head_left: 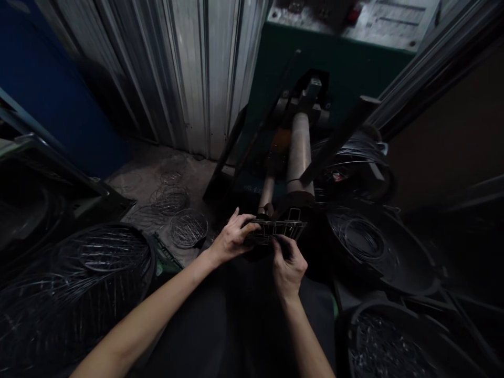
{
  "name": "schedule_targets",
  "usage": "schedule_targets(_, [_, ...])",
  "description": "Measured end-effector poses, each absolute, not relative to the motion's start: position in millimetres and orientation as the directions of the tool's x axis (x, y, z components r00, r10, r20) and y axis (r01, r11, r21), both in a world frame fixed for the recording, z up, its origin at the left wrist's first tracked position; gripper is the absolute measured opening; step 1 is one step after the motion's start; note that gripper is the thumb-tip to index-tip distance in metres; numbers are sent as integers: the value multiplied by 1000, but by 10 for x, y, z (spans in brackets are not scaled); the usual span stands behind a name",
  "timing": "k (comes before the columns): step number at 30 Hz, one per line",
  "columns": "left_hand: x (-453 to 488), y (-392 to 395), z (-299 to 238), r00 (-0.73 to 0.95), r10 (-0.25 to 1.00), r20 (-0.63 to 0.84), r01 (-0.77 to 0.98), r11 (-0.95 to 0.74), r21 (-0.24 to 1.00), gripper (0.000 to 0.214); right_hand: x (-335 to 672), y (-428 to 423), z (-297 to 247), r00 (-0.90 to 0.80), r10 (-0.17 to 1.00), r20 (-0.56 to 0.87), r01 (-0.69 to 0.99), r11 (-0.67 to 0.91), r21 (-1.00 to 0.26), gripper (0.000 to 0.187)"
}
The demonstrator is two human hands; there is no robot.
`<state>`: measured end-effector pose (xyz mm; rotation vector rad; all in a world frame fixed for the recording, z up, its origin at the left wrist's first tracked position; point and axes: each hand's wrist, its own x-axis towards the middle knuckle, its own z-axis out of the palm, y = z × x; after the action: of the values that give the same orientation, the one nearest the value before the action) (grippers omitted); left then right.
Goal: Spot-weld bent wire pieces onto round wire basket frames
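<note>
A small wire basket or rack (290,226) of thin metal rods is held up in front of the machine's lower arm. My left hand (235,235) grips its left end, thumb and fingers closed on the wire. My right hand (289,262) is at its near side, the fingertips pinched together close to the lower wires; whether a small piece is between them is hidden. Just behind the wire piece is the green machine (334,68) with a thick metal cylinder arm (300,147) and a thinner lower rod (268,191).
Round wire grids (189,228) lie on the floor at left. A large tub (151,257) beside me is heaped with wire grids. To the right, one tub (427,283) holds wire rings, and a nearer bin (356,315) holds small metal pieces. A corrugated wall (189,68) stands behind.
</note>
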<state>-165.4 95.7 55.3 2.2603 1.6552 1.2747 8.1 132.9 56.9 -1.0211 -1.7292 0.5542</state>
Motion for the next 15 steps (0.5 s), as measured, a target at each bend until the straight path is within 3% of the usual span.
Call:
schedule_targets(10, [-1688, 1006, 560, 66, 845, 531, 769, -382, 513, 44, 64, 1373, 518, -139, 853, 504, 377, 516, -769, 19])
schedule_targets(15, [-1751, 994, 552, 122, 792, 598, 780, -449, 436, 41, 22, 1361, 512, -127, 860, 494, 369, 503, -781, 19])
